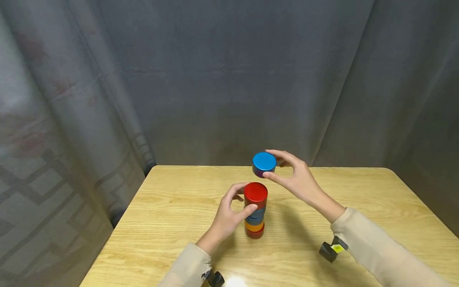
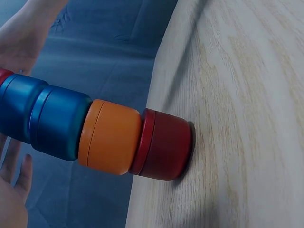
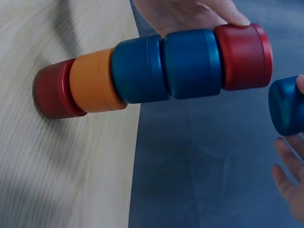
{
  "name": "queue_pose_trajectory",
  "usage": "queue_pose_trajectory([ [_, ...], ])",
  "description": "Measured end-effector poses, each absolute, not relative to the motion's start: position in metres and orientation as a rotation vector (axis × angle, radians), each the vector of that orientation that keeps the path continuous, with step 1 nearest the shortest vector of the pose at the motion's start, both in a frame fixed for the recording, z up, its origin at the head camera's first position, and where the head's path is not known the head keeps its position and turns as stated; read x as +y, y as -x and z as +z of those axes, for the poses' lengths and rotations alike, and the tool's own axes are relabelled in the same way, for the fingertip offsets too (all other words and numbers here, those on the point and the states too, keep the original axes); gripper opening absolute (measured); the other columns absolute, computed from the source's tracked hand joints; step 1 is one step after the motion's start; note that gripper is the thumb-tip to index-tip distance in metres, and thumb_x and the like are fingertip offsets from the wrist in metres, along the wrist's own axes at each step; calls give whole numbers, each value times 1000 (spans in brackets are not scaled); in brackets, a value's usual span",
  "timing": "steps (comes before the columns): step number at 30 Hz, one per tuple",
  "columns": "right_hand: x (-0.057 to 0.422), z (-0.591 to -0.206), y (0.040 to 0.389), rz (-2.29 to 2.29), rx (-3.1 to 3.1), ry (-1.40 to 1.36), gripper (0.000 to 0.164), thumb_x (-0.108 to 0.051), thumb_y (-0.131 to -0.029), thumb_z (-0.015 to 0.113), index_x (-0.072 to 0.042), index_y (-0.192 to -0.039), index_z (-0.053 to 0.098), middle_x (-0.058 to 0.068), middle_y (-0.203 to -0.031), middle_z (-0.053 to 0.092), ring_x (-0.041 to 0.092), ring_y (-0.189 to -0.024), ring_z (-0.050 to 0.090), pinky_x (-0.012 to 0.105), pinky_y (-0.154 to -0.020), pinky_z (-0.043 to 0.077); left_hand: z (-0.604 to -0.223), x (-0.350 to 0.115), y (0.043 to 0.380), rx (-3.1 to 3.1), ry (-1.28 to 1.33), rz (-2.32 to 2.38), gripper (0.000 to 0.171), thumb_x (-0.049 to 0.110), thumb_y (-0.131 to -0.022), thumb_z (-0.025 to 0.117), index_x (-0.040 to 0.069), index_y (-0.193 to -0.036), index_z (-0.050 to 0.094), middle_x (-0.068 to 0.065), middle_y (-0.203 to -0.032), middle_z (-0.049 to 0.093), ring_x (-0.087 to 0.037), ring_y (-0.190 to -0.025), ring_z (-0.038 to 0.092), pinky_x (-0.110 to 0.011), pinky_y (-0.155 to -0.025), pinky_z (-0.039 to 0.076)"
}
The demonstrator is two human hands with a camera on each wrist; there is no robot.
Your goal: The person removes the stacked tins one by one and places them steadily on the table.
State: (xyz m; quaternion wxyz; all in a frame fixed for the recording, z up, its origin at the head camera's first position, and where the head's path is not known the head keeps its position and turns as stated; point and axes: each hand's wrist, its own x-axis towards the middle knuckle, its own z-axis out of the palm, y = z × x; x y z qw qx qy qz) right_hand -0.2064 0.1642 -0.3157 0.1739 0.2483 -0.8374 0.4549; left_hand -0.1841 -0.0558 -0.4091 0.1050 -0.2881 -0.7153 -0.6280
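Note:
A stack of round metal tins stands on the wooden table. From the bottom it runs dark red tin [image 2: 166, 147], orange tin [image 2: 114, 137], blue tin [image 3: 140, 69], second blue tin [image 3: 192, 64] and red top tin [image 1: 255, 193]. The tins sit slightly out of line with one another. My left hand [image 1: 226, 215] holds the red top tin between thumb and fingers. Above the stack, my right hand [image 1: 301, 181] grips another blue tin [image 1: 264, 162] by its side. A small gap separates that tin from the red one in the right wrist view.
The light wooden table [image 1: 179, 199] has rounded far corners. A grey curtain [image 1: 229, 79] hangs behind it and along the left side. Each sleeve carries a small black wrist device [image 1: 329, 251].

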Motion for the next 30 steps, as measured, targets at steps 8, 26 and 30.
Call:
queue_pose_trajectory([
  [8,167,-323,217,1295,-2378,-674,57,-16,-85,80,-11,-137,58,8,-118,65,23,-103,60,49,-92,45,-407,-55,184,-2119,840,-1843,47,18,-89,73,16,-133,57,3,-131,59,-19,-108,55,-35,-89,46],
  [26,180,-357,242,1358,-2405,-598,57,-16,-86,79,-10,-138,57,12,-121,63,27,-107,56,52,-96,42,-406,-56,186,-2133,843,-1823,48,15,-90,72,16,-135,55,2,-129,61,-17,-110,55,-41,-90,47],
  [30,180,-359,244,1386,-2411,-600,57,-13,-87,78,-6,-138,55,16,-125,62,30,-111,56,53,-97,42,-405,-57,186,-2139,834,-1838,49,16,-90,72,17,-136,55,3,-129,60,-17,-111,55,-44,-91,46],
])
